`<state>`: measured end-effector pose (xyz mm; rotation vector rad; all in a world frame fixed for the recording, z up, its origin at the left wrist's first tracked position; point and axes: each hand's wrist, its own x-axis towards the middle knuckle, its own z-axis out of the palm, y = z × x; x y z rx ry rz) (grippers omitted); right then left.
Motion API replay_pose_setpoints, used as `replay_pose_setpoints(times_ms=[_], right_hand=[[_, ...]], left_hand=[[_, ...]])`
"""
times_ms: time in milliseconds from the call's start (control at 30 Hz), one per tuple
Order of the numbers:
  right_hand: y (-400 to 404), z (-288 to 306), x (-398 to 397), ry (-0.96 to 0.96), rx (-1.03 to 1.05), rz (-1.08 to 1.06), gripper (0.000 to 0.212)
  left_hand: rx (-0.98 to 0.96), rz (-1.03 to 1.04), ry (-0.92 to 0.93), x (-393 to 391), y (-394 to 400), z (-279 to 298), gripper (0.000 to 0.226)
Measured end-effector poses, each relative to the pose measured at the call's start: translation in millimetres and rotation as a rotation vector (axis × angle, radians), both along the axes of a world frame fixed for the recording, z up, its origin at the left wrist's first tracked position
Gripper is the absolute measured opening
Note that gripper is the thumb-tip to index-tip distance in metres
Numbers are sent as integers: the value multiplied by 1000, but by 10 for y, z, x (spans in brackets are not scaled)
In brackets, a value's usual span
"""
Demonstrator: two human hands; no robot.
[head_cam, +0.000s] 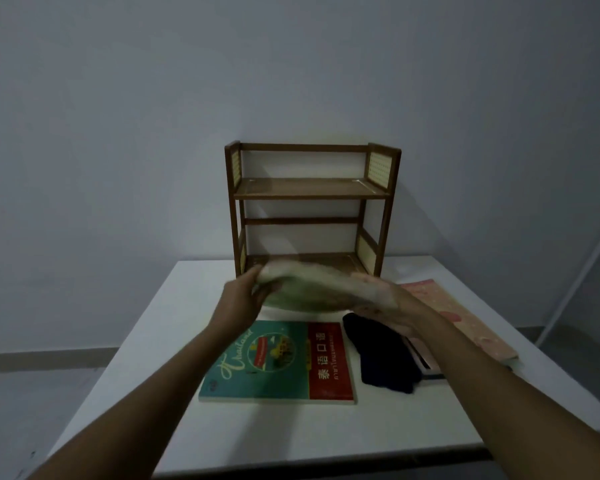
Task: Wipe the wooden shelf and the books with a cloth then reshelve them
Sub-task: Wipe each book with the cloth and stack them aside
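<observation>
The wooden shelf stands at the far edge of the white table against the wall, and both of its boards are bare. Every book is off it, so the emptying step looks done. Whether the shelf itself has been wiped cannot be told from this view.

The person holds a blurred, pale green book in the air just in front of the lower board. The left hand grips its left end with curled fingers. The right hand lies over its right end, but blur hides whether those fingers curl round it or rest flat, so its grip cannot be told.

The dark cloth lies crumpled on the table, near the right forearm and held by neither hand. That suggests the lifted book is either about to be wiped or on its way back to the shelf; which one is a guess.

By count there is one shelf with two boards and one cloth. Four books seem to show:
- the one in the hands
- a teal and red book lying flat, near and centre
- a pink book lying flat on the right
- the edge of another book, mostly hidden under the cloth and the arm

At least three books are left to reshelve.
</observation>
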<state>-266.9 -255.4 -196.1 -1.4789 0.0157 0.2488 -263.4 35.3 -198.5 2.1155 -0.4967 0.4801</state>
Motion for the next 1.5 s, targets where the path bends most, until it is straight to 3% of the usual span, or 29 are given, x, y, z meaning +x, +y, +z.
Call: replay_pose_setpoints(times_ms=[67,167,333,433,533,633,667,800,867,1033,1200,1367,1500], right_hand=[[-5,72,0,-158,26,-2,31],[97,140,6,-288,-102,13,40],[371,252,-83,-306,-250,-47,6],[305,231,-144,-210,-27,34,17],[209,135,-204,-186,187,202,51],[241,21,-214,-196,-74,197,81],[276,-13,-219,-201,-210,144,82],[404,-138,-265,-306,-509,-18,37],[477,-143,-324,-335,-578,-52,26],[401,59,-234,-381,-636,-138,32],[-318,459,8,-412,-652,-326,39],[-1242,619,67,-282,-666,-513,27],[-1726,428,-16,-166,-746,-586,21]], left_hand=[[-63,19,21,53,-22,262,24],[-217,-2,85,64,56,588,22],[-322,-91,218,-52,129,704,17],[-345,-50,270,-86,155,592,21],[-406,9,327,-85,164,506,20],[-382,29,346,-87,122,416,17],[-367,19,348,-90,108,389,19],[-327,30,287,-103,153,164,31],[-219,71,260,-137,205,-80,27],[-164,145,172,-53,57,-203,22],[-177,-85,248,314,-565,336,28],[-92,-218,427,506,-1516,459,25],[101,-181,393,593,-2142,131,37]])
